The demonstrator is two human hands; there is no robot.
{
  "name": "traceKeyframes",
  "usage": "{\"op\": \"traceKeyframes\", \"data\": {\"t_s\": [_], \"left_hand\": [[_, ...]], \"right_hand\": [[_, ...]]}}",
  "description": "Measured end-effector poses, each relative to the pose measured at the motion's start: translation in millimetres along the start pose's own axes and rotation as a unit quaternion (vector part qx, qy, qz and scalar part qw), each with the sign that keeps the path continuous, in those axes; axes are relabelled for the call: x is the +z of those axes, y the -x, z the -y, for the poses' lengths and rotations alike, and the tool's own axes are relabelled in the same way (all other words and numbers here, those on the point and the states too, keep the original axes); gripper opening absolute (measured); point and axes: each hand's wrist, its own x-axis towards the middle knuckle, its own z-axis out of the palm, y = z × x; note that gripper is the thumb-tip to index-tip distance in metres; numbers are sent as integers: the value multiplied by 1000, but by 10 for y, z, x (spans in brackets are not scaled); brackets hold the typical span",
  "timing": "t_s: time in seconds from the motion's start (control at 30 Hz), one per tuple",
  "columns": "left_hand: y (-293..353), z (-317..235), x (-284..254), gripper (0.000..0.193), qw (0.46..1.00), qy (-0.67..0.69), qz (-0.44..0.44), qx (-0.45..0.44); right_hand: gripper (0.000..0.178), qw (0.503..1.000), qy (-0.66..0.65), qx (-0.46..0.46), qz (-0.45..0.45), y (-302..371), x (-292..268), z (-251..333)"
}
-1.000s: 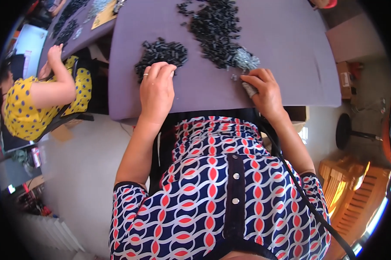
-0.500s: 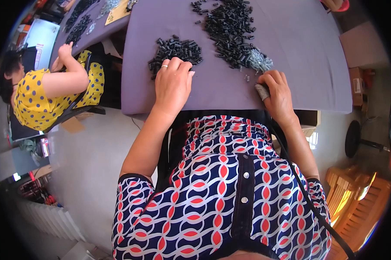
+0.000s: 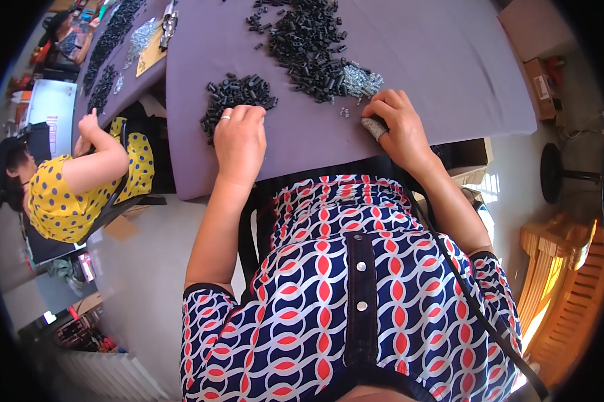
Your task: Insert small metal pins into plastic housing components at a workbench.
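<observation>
Small blk pile (image 3: 238,92) seen at 12 o'clock of L hand (image 3: 240,139), fingers pressed together; springs (image 3: 360,81) at 11 o'clock of R hand (image 3: 399,127), fingers curled; pinched pcs can't be told.

1. We count two hands, one left hand (image 3: 240,144) and one right hand (image 3: 402,130).
2. On the near table (image 3: 462,87) we count two black piles (image 3: 305,47); their pieces are too many for us to count.
3. We count there one spring pile (image 3: 360,81), with springs too small for counting.
4. We see one ring (image 3: 226,117).
5. We see one finger cover (image 3: 374,127).
6. We count two other people (image 3: 64,197).
</observation>
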Motion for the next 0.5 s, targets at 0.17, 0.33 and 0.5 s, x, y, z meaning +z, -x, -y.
{"op": "traceKeyframes", "data": {"t_s": [0.17, 0.33, 0.5], "left_hand": [[118, -224, 15, 15, 996, 87, 1, -3], [150, -212, -12, 16, 997, 67, 11, -32], [119, -212, -27, 13, 996, 66, 45, -42]], "right_hand": [[28, 998, 62, -10, 17, 36, 0, 14], [29, 999, 37, -19, -4, 19, -28, 9], [27, 998, 56, -12, 40, -28, -66, 28]]}}
